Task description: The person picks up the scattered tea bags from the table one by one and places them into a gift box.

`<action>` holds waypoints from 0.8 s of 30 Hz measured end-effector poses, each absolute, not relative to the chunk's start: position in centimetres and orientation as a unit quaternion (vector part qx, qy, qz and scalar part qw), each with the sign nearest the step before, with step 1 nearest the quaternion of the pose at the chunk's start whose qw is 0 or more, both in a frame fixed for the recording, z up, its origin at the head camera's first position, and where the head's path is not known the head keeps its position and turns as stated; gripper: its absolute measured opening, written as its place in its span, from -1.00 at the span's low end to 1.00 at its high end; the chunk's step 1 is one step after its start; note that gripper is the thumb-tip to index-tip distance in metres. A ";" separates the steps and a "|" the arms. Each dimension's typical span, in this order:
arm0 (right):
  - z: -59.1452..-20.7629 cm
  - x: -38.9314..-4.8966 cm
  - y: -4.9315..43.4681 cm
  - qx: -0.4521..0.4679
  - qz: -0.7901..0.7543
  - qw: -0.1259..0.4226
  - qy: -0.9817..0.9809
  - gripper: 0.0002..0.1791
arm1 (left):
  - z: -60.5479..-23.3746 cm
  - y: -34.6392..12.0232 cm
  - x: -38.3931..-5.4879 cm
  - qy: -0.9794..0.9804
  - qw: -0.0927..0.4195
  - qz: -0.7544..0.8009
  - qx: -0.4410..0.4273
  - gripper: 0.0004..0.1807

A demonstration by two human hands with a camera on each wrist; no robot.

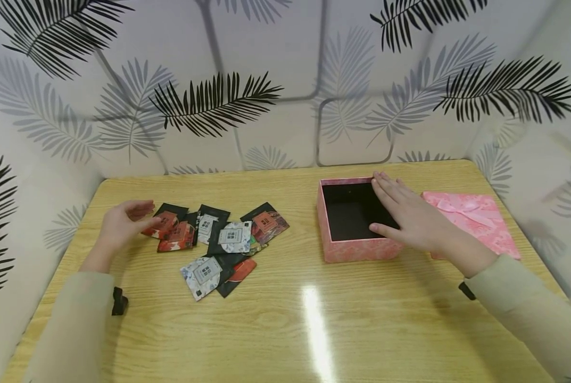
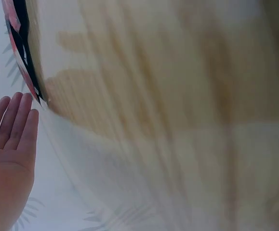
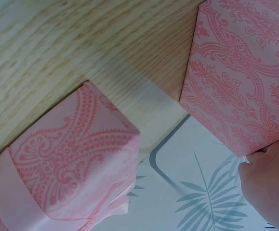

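Observation:
My left hand hovers at the left side of a loose pile of small flat black sachets, fingers extended. Its thumb is beside a red-labelled sachet; I cannot tell whether they touch. The left wrist view shows the same hand with its palm bare. Other sachets in the pile carry pale floral labels, like this white one. With straight fingers, my right hand rests on the right rim of a pink patterned box, whose inside is black. In the right wrist view, the box's outer wall is beside that hand.
A pink lid with a ribbon bow lies right of the box, partly behind my right forearm. Wood-grain tabletop spreads in front. Leaf-patterned covering rises behind the table's far edge and at the sides.

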State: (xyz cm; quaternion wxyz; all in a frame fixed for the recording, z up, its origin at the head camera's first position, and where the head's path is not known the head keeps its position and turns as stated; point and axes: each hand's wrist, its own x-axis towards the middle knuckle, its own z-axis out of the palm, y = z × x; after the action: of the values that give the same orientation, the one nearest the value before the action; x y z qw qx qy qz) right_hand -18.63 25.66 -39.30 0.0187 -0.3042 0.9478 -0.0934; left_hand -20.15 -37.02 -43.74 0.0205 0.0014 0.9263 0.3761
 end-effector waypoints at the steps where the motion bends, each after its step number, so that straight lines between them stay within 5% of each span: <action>1: -39.3 -18.6 25.7 -0.304 -0.094 0.019 0.948 0.05 | -43.8 -37.1 -20.3 0.928 0.025 0.373 0.001 -0.34; 14: -39.2 -18.7 25.7 -0.306 -0.091 0.018 0.947 0.03 | -44.1 -36.8 -21.8 0.937 0.078 0.339 0.003 -0.22; 24: -39.4 -18.6 25.6 -0.311 -0.098 0.005 0.945 0.03 | -44.3 -36.1 -22.0 0.953 0.072 0.294 0.005 -0.17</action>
State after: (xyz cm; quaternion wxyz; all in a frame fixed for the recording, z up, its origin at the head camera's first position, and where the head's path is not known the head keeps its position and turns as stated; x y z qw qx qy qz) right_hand -18.56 25.62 -39.36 0.0054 -0.3108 0.9454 -0.0976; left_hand -22.04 -36.07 -44.27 0.0717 0.0050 0.9531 0.2941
